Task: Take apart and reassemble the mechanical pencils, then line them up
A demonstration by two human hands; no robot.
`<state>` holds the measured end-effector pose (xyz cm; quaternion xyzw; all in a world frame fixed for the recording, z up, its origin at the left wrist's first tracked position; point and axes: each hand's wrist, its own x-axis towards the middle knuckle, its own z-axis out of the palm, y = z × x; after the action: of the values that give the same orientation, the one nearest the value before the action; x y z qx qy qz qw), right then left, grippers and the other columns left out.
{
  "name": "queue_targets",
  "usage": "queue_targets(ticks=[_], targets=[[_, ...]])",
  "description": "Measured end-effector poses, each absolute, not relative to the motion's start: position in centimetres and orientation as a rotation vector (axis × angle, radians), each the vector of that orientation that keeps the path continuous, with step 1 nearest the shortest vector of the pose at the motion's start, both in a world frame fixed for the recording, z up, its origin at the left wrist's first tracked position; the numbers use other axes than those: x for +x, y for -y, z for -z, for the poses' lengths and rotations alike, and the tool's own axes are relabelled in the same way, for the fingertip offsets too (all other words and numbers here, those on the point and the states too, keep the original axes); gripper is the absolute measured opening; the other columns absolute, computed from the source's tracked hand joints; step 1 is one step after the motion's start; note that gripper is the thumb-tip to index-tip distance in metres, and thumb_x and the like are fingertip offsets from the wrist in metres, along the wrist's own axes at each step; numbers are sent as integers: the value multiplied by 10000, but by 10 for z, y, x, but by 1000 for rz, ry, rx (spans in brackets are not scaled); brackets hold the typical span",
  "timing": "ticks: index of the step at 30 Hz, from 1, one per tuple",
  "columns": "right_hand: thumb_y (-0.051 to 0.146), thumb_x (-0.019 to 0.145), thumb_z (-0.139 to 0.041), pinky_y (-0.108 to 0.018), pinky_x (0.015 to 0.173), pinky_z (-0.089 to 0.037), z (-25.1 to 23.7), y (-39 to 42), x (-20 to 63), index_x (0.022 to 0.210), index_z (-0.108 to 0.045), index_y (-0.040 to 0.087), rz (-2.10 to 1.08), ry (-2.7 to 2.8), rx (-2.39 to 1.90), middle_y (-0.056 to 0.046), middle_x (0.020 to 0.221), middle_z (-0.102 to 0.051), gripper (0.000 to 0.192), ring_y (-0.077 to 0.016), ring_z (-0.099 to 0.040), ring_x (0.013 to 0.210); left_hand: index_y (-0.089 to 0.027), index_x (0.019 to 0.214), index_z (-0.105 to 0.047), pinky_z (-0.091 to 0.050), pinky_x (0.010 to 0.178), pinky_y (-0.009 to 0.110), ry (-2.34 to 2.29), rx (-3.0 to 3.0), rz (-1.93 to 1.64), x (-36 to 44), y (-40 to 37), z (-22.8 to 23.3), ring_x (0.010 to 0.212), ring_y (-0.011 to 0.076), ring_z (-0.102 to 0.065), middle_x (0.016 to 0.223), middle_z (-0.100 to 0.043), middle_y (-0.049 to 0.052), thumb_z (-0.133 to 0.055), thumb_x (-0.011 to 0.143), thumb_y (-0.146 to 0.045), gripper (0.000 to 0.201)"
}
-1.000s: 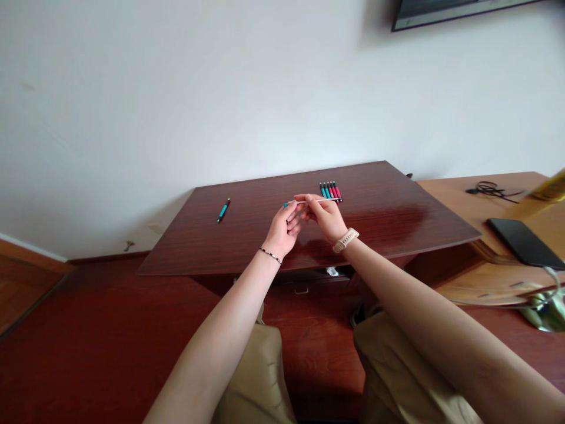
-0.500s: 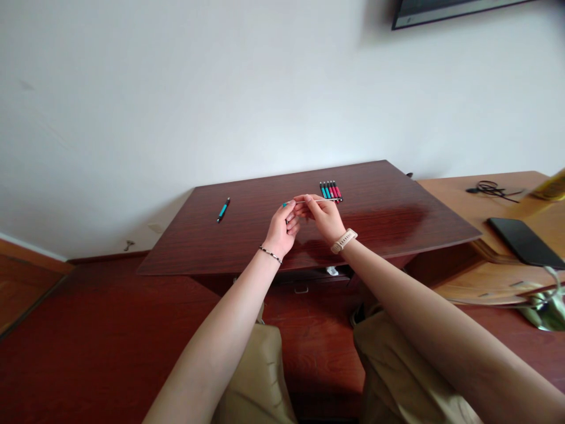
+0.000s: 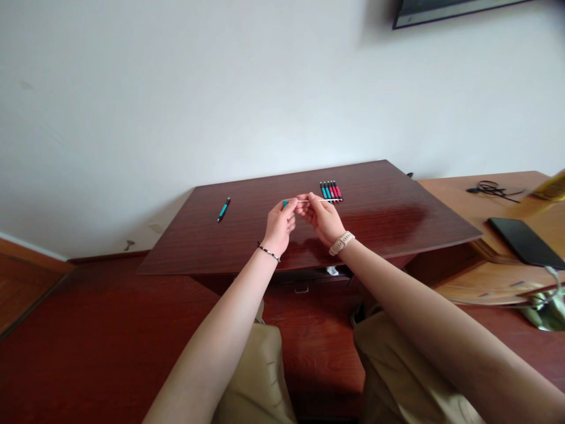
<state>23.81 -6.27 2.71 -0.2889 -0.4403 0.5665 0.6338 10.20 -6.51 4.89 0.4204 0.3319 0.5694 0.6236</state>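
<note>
Hands drawn slightly apart; left hand (image 3: 279,224) pinches teal piece (image 3: 285,204), right hand (image 3: 322,217) pinches thin white refill (image 3: 318,200).

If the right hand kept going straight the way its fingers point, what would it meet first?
Probably the left hand: the right hand points left along the thin white refill toward it, fingertips nearly touching. Depth is hard to judge.

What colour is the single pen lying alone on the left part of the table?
The lone pen is teal with black ends, in the head view.
</note>
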Motion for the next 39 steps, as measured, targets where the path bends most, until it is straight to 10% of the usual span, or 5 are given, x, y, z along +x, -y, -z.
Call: queue_targets(ticks=[11, 39], targets=[[610, 952, -759, -238, 785, -647, -26, 58, 242, 1077, -756, 232, -1384, 866, -612, -38, 972, -810, 398, -148, -758, 855, -180, 785, -636, -126, 428, 227, -818, 1192, -1287, 92, 62, -55, 439, 51, -257, 593, -442, -39, -690, 915, -766, 603], [609, 895, -829, -229, 771, -587, -29, 63, 245, 1003, -793, 197, -1462, 960, -607, -49, 922, -798, 427, -134, -713, 814, -189, 733, -681, -292, 543, 292, -1132, 1769, -1151, 68, 62, -55, 565, 148, -436, 602, -480, 7, -371, 1072, -734, 713]])
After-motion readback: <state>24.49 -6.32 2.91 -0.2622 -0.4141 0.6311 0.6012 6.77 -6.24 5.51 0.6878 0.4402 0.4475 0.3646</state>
